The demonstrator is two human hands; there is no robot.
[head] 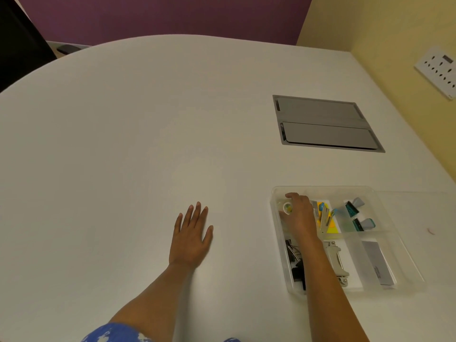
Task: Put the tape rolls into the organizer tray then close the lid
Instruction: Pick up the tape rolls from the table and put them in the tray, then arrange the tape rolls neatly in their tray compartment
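Observation:
A clear plastic organizer tray (394,245) sits on the white table at the lower right, its transparent lid (419,211) lying open flat to the right. My right hand (299,213) is inside the tray's far left compartment, fingers curled around a small white tape roll (287,207) with a coloured pattern. My left hand (191,236) rests flat on the table left of the tray, fingers spread, holding nothing. No other tape rolls show on the table.
The tray's other compartments hold black binder clips (293,257), a stapler (336,260), yellow sticky notes (332,224), teal clips (357,213) and a grey box (377,262). A grey cable hatch (325,124) is set into the table behind. A yellow wall with sockets (438,70) stands at the right.

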